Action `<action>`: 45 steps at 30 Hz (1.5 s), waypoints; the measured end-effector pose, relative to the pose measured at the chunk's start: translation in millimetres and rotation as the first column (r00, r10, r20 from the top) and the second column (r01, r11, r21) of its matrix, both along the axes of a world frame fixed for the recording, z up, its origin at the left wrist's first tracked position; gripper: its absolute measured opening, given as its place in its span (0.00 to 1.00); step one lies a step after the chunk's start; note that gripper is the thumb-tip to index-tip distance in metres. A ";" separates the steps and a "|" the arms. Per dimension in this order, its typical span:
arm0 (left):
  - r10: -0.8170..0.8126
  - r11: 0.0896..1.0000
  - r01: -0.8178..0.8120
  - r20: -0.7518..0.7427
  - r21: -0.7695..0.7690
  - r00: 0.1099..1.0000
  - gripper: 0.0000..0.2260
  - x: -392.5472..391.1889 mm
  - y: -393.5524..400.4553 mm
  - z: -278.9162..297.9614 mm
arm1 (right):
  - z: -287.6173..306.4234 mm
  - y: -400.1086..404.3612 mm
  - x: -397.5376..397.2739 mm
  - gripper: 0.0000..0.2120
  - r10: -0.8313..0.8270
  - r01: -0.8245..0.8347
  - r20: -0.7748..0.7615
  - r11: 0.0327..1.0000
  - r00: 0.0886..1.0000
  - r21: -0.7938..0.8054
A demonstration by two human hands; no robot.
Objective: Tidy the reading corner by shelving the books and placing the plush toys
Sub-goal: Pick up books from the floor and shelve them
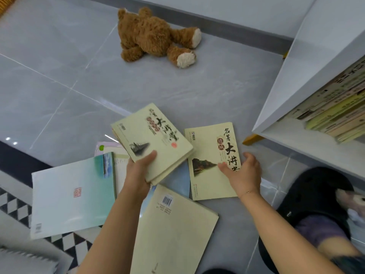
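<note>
Grey tiled floor [59, 80], black-and-white checkered rug [11, 204], dark skirting board [227, 24], perhaps a black slipper [316, 194]

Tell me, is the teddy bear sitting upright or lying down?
Lying down. The teddy bear is sprawled on the floor tiles near the wall, legs stretched sideways, both pale soles showing.

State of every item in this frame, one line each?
Left hand: grips cream books, lifted.
Right hand: open, on the cream book on the floor.
Teddy bear: lying on floor.
Green-white book: flat, partly on rug.
Barcode book: face-down.
Shelf: holds stacked books.
</note>
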State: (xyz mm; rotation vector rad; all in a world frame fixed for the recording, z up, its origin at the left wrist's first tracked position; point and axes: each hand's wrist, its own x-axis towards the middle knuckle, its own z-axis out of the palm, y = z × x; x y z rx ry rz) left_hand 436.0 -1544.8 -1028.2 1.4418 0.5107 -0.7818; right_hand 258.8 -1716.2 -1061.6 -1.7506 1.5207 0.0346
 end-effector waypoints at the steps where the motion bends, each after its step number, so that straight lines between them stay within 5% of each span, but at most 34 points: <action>1: -0.043 0.999 0.043 -0.021 0.005 0.999 0.18 -8.6 6.2 -2.9 | -2.7 -0.7 2.9 0.43 0.004 -0.003 -0.014 1.000 1.000 0.021; 4: -0.112 0.994 0.112 -0.052 -0.007 0.992 0.17 -28.6 11.3 -6.3 | -7.6 -9.3 10.1 0.40 -0.065 0.064 -0.001 0.982 0.998 0.179; 10: -0.119 0.992 0.120 -0.011 0.045 0.993 0.23 -30.5 5.6 -13.1 | -12.0 -23.1 10.0 0.18 -0.136 0.063 0.135 0.895 0.981 0.441; 16: -0.098 0.995 0.099 -0.015 0.030 0.995 0.24 -30.9 5.9 -6.8 | 11.3 -16.4 9.7 0.17 -0.308 0.111 0.249 0.803 0.918 0.586; 26: -0.151 0.978 0.178 0.219 -0.108 0.964 0.23 -26.1 7.4 84.9 | 131.3 -2.7 21.4 0.13 0.217 -0.232 0.305 0.973 0.927 0.014; 40: -0.129 0.830 0.393 0.549 -0.397 0.826 0.25 -39.1 2.9 359.2 | 427.6 7.6 -17.7 0.15 0.256 -0.109 0.537 0.951 0.804 -0.290; 45: -0.111 0.786 0.425 0.573 -0.450 0.812 0.21 -74.7 -25.0 445.6 | 495.7 -13.2 -71.3 0.13 0.065 0.079 0.731 0.984 0.679 -0.161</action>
